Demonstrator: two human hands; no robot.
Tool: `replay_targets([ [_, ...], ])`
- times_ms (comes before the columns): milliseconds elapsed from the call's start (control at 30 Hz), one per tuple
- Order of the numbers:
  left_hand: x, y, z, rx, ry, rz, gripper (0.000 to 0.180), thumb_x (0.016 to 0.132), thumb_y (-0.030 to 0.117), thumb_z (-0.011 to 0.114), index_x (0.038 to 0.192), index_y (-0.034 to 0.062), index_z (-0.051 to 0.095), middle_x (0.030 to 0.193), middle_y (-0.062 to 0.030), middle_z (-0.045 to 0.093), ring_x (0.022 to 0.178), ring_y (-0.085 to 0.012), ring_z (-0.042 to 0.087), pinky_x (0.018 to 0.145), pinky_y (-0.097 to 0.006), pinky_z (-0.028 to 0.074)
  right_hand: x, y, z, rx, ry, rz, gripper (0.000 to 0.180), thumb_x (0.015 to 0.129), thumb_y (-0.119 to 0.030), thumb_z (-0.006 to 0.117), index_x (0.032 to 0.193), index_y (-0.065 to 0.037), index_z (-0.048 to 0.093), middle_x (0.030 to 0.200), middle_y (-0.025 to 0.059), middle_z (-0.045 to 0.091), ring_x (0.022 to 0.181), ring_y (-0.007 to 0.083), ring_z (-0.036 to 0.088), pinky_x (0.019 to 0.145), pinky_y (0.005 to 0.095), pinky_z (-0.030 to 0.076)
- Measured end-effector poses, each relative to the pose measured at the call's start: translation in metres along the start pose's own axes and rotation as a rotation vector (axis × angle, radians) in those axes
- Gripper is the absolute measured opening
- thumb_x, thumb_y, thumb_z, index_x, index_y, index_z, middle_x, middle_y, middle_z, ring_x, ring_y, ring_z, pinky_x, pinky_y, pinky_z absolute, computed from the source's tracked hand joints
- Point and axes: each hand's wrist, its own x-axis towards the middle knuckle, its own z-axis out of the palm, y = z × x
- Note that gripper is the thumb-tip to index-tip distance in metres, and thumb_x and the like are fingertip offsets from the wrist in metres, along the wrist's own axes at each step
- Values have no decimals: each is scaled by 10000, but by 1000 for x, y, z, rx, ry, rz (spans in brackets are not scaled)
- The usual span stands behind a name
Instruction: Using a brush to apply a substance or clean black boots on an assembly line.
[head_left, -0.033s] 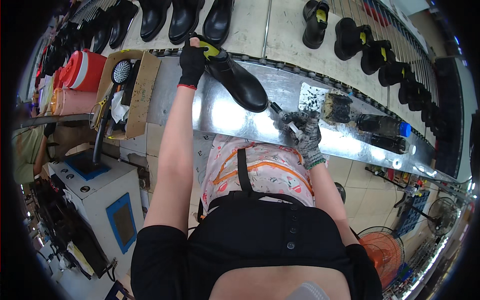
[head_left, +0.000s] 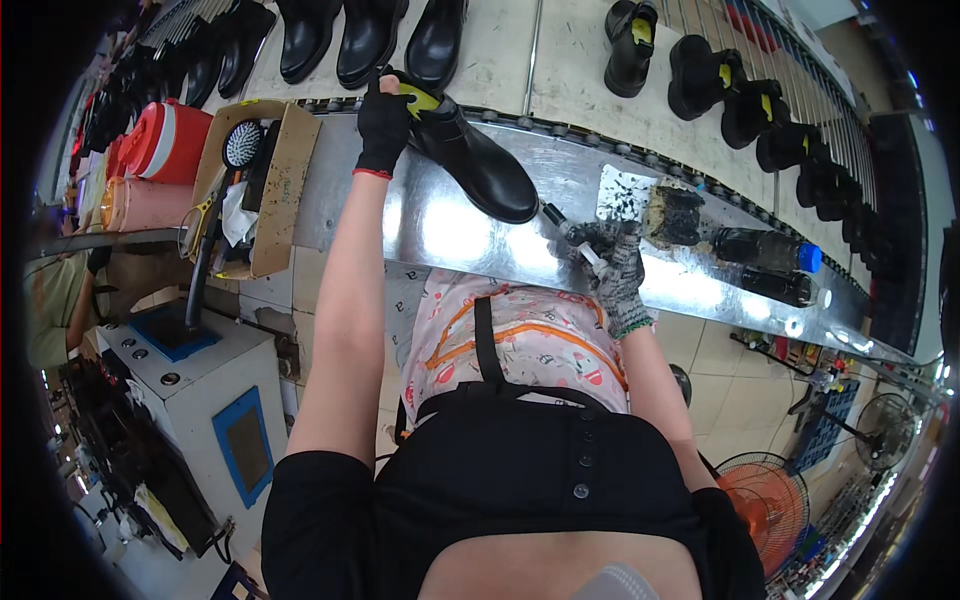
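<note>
On the steel bench (head_left: 450,235), left hand (head_left: 384,125) at twelve o'clock grips a black boot (head_left: 480,160); right hand (head_left: 612,262) at two o'clock clasps a brush (head_left: 572,232).

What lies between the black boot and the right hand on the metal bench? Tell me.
In the head view, mostly bare shiny metal bench separates black boot from right hand; only the hand's brush tip reaches in.

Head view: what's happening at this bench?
A person stands at a shiny metal workbench. Their gloved left hand grips the top of a black ankle boot lying on the bench. Their gloved right hand holds a small brush pointed toward the boot. More black boots line the conveyor beyond, and a dark bottle lies at right.
</note>
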Motion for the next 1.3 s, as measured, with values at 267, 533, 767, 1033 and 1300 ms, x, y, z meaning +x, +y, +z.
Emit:
replay_targets([
  [267,-11,26,-9,-11,68,201,585,846,589,498,1120,71,481,922,-132,647,856,-371,621,689,-426,473,0,-22,-9,-117,154,-22,496,976,-377,369,954,46,627,906,164,663,834,244,651,780,343,548],
  [533,-51,72,-29,95,64,265,570,787,607,582,980,82,474,740,-95,588,701,-300,637,565,-366,464,3,-27,-12,-921,237,-228,155,885,-155,578,923,-39,673,890,78,684,810,194,650,735,305,513],
  [767,-95,112,-39,141,63,85,675,597,534,795,954,81,444,707,-67,555,611,-262,605,547,-363,464,-1,-43,12,-1111,249,-365,124,816,-42,607,893,-74,699,862,60,696,793,195,654,738,298,497],
  [1033,-133,146,-54,83,-132,-148,686,570,359,866,981,70,399,612,-44,517,517,-182,539,485,-311,427,8,-29,0,-1024,133,-414,166,871,-109,544,902,-48,696,887,69,702,833,165,653,760,284,492],
  [1300,-165,131,-59,-228,-361,-206,598,667,163,814,1066,57,381,672,-33,546,556,-74,518,481,-206,402,0,-24,12,-760,46,-399,193,881,-102,514,931,-12,677,867,91,695,808,166,657,750,301,522],
])
